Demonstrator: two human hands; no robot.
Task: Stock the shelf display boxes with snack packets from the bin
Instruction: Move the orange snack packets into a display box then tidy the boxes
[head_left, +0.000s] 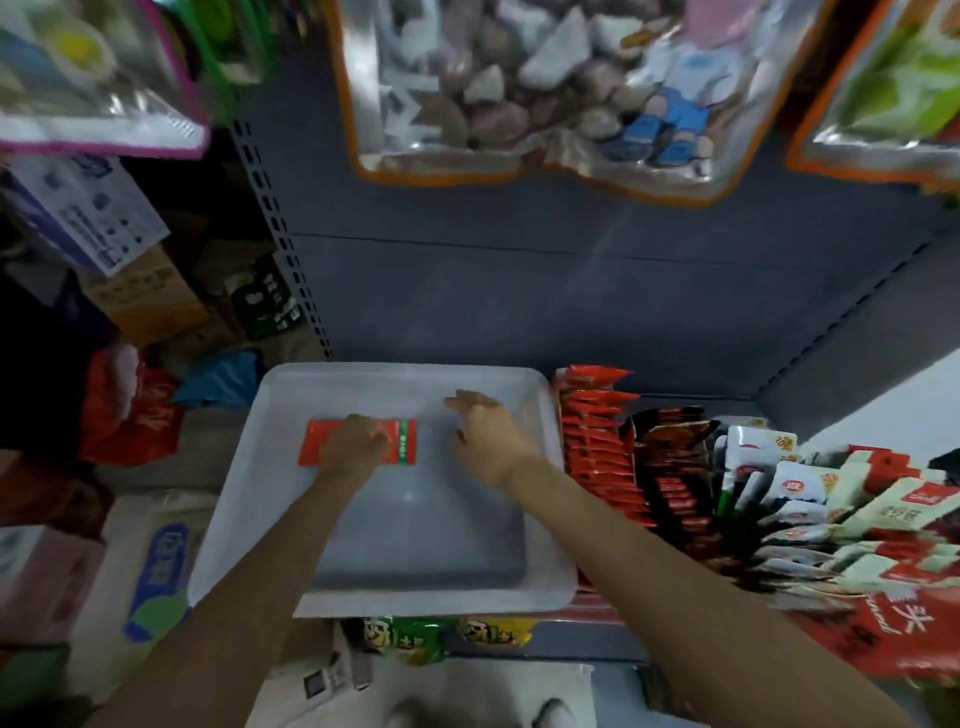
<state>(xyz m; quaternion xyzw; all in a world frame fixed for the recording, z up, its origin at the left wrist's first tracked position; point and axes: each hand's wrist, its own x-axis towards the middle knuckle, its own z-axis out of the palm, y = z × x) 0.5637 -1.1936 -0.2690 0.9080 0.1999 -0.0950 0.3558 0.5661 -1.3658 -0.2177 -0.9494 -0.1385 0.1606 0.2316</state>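
A white plastic bin (540, 519) stands on the shelf in front of me. One red snack packet (400, 441) with a green and white end lies on its floor at the far left. My left hand (353, 447) lies over the packet with its fingers curled on it. My right hand (485, 428) hovers inside the bin to the right of the packet, fingers spread and relaxed, holding nothing. Right of the bin, a display box (597, 441) holds a row of upright red packets.
Further right stand a dark box of red-black packets (670, 467) and white and red packets (789, 488). Large snack bags (519, 88) hang overhead. Cartons and a red bag (135, 421) crowd the left. Green and yellow packets (405, 636) sit below the bin.
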